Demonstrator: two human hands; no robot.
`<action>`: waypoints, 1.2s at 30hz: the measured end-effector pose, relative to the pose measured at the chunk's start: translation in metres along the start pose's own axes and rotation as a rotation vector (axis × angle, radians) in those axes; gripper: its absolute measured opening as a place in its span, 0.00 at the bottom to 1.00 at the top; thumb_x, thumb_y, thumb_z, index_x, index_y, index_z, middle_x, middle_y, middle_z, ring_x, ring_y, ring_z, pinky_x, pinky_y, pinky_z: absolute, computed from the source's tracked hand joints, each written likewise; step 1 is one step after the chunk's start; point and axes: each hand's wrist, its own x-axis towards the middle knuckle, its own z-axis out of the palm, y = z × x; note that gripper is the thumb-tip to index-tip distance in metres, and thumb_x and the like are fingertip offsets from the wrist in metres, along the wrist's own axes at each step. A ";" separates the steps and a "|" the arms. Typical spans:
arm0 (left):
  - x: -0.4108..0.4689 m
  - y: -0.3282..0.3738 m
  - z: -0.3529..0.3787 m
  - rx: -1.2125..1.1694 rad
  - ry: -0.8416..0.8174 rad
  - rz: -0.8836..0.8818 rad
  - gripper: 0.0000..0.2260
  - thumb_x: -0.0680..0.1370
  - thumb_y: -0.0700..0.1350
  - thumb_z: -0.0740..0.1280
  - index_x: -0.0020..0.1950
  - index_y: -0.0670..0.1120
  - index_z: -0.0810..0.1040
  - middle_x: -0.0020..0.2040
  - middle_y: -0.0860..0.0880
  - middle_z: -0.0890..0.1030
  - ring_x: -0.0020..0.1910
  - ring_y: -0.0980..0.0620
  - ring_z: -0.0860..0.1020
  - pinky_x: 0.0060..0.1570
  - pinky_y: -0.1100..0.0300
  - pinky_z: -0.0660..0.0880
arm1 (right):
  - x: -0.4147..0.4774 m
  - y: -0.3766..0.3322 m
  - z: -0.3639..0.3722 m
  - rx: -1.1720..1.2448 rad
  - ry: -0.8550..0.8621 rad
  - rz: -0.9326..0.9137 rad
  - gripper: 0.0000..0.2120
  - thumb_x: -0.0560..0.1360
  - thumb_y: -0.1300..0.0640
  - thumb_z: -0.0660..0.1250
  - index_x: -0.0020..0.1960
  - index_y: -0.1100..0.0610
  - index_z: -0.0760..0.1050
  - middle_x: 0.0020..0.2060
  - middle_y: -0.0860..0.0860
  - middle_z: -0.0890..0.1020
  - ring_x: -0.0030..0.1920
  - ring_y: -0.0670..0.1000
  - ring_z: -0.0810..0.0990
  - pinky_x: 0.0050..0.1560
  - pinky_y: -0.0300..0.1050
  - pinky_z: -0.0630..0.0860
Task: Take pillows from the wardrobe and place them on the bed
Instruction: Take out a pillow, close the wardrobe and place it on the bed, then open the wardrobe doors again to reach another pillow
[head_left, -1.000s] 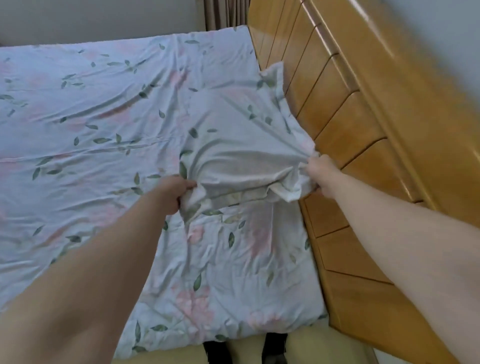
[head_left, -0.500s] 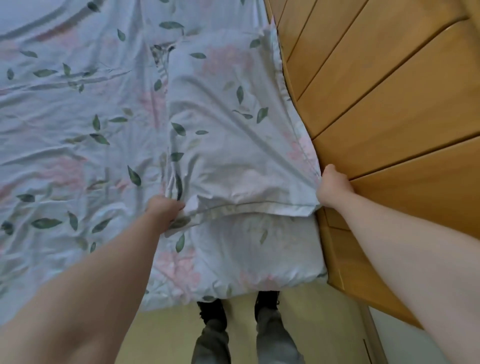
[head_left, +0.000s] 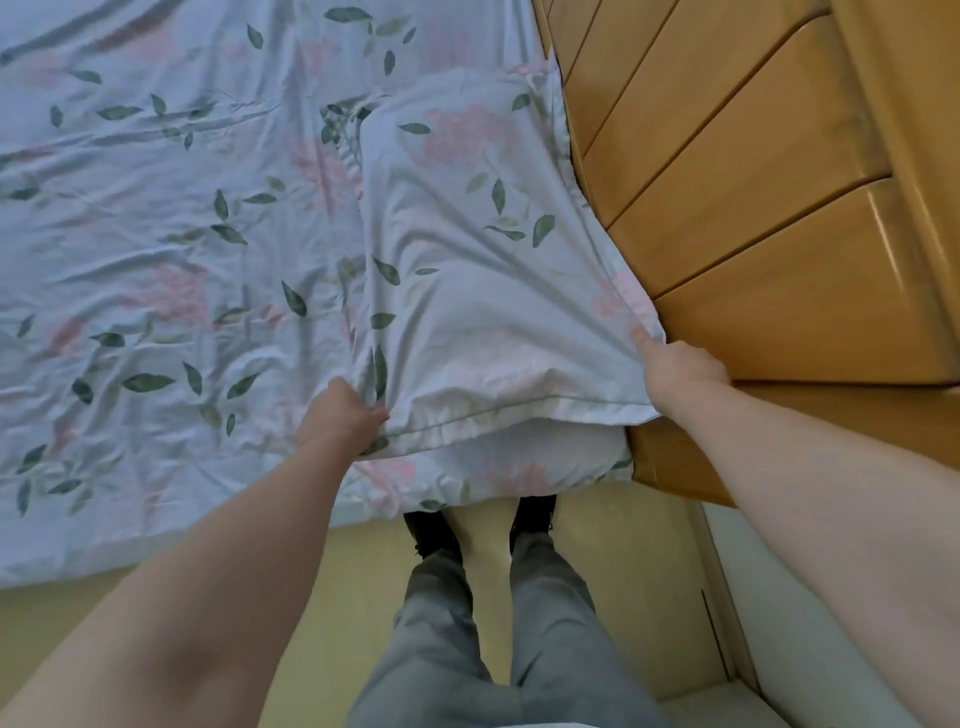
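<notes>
A pillow (head_left: 478, 270) in a pale blue case with pink flowers and green leaves lies on the bed (head_left: 156, 234), against the wooden headboard (head_left: 753, 182). The bed sheet has the same print. My left hand (head_left: 343, 415) grips the pillow's near left corner. At the near right corner, beside the headboard, my right hand (head_left: 675, 366) pinches the case's edge. The pillow's near edge hangs slightly over the mattress edge.
The stepped wooden headboard runs along the right side. Yellowish floor (head_left: 623, 571) lies below the bed edge, where my legs in grey trousers (head_left: 493, 623) and dark shoes stand. A pale wall or skirting (head_left: 831, 675) shows at the bottom right.
The pillow has come down flat on the bed and been drawn toward the near edge. My view has tipped downward, so my legs and the floor now show.
</notes>
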 end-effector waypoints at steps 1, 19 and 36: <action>0.002 -0.012 0.009 0.030 -0.020 -0.004 0.22 0.68 0.58 0.74 0.51 0.48 0.70 0.49 0.45 0.78 0.45 0.40 0.83 0.46 0.46 0.83 | 0.000 0.000 0.009 -0.008 -0.044 0.021 0.36 0.76 0.69 0.53 0.79 0.44 0.54 0.46 0.56 0.73 0.44 0.56 0.75 0.35 0.49 0.74; -0.011 -0.010 0.056 0.471 -0.123 0.225 0.24 0.74 0.39 0.65 0.69 0.45 0.66 0.64 0.41 0.73 0.61 0.38 0.75 0.56 0.46 0.75 | -0.006 -0.073 0.027 0.045 -0.178 -0.045 0.14 0.80 0.62 0.55 0.59 0.58 0.78 0.61 0.56 0.79 0.62 0.59 0.77 0.55 0.51 0.73; -0.267 0.048 -0.172 -0.010 0.404 0.595 0.18 0.82 0.50 0.65 0.72 0.53 0.73 0.63 0.54 0.81 0.62 0.50 0.79 0.62 0.50 0.76 | -0.239 -0.087 -0.185 0.625 0.606 -0.661 0.15 0.84 0.50 0.57 0.59 0.54 0.81 0.43 0.48 0.85 0.40 0.48 0.79 0.40 0.41 0.73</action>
